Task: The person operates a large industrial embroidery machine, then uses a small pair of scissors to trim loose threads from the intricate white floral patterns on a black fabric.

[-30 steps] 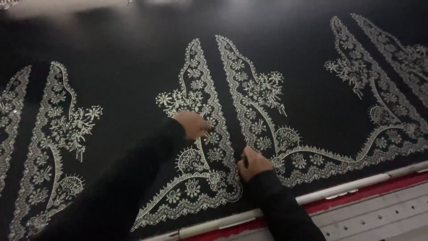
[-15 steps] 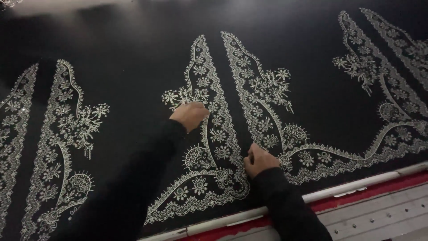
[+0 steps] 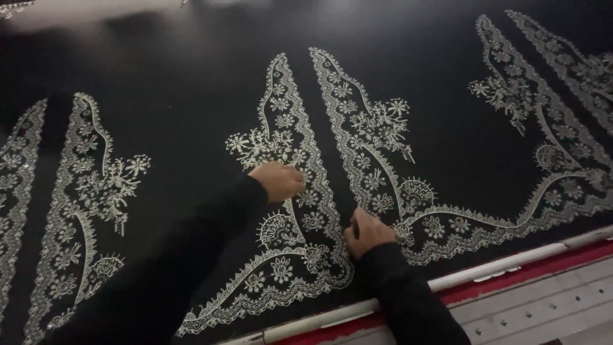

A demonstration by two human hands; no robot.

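A wide black fabric (image 3: 191, 83) lies flat and fills most of the view, worked with pale, silvery lace-like embroidery. The middle motif, a pair of embroidered panels (image 3: 332, 166) that taper toward 12 o'clock and flare into scalloped borders toward 6 o'clock, sits under both hands.

The left hand (image 3: 278, 181) rests on the left panel of the pair, beside a flower spray that spreads toward 9 o'clock from it. Its fingers are curled loosely and press down on the stitching; whether they pinch anything cannot be told. The embroidery runs out from under the fingertips toward 3 o'clock.

The right hand (image 3: 367, 231) lies at 5 o'clock from the left hand, near it but apart, on the dark gap between the two panels. Its fingers are bent inward with the tips on the cloth at the panel's inner edge; a grip cannot be made out. A fan-shaped motif (image 3: 416, 191) sits just beside it at 2 o'clock.

Both arms wear dark sleeves (image 3: 408, 300). At 5 o'clock a white and red frame rail (image 3: 511, 271) borders the fabric, with a grey metal bed (image 3: 549, 313) beyond it.
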